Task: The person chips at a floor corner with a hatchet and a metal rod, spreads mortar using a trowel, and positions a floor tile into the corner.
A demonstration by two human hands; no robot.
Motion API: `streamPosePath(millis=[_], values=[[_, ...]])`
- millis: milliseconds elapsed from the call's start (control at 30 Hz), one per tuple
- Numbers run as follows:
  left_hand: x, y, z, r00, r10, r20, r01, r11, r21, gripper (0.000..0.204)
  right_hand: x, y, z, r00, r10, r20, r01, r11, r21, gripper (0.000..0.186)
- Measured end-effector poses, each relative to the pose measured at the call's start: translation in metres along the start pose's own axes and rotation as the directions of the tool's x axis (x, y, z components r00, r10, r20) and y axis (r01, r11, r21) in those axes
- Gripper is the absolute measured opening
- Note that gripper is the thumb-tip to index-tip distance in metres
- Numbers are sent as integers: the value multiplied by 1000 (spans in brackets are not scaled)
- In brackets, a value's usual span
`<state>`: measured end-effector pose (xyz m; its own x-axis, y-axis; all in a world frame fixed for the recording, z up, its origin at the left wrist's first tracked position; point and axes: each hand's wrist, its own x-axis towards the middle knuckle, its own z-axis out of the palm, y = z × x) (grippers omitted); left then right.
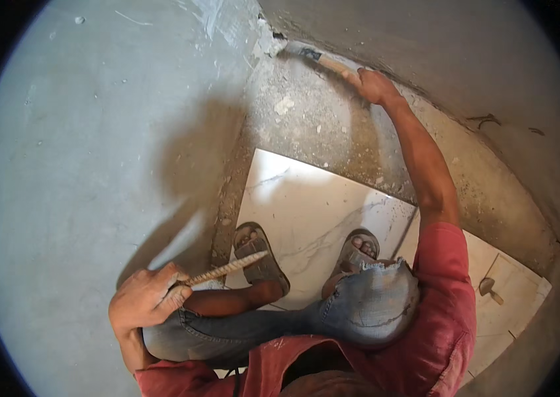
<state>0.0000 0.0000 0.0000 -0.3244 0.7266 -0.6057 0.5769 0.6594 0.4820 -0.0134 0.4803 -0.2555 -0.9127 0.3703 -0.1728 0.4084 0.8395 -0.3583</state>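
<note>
My left hand (151,296), at the lower left, is closed around a ribbed metal rod with a tapered tip (230,266), which points right above my left foot. Stretched out toward the far corner, my right hand (376,86) grips a wooden-handled tool (336,65). It has a dark band and a greyish end that reaches the wall corner; its exact kind is unclear. Whitish, broken mortar (271,41) shows at that corner, beside a small dark hole. Below the tool lies a strip of rough concrete floor (303,122) with crumbs and chips on it.
White marbled tiles (300,198) lie under my sandalled feet, their edge bordering the rough strip. Grey walls rise at the left (81,165) and upper right (425,33). On the right-hand tile is a small dark-headed tool with a pale handle (489,288). Dark scraps (485,120) show near the right wall.
</note>
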Motion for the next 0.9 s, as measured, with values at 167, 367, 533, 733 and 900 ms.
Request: streamPosePath(millis=[167,367,533,733,900], values=[[-35,2,-19,990,-94,105,99,994,-42,24,-84,-63,-5,962,-270,42,263,957,125,64],[-21,22,-27,992,-85,99,80,995,54,23,-54,-26,13,921,-360,-148,376,922,95,65],[-30,15,-21,990,-90,112,91,996,-10,22,-54,-47,19,982,-82,169,78,996,32,65],[-23,17,-27,987,-87,132,87,996,3,22,-70,-41,7,850,-504,-151,518,853,68,57],[-24,11,-21,986,-100,131,96,995,34,24,-23,-9,31,988,-44,150,40,999,31,67]])
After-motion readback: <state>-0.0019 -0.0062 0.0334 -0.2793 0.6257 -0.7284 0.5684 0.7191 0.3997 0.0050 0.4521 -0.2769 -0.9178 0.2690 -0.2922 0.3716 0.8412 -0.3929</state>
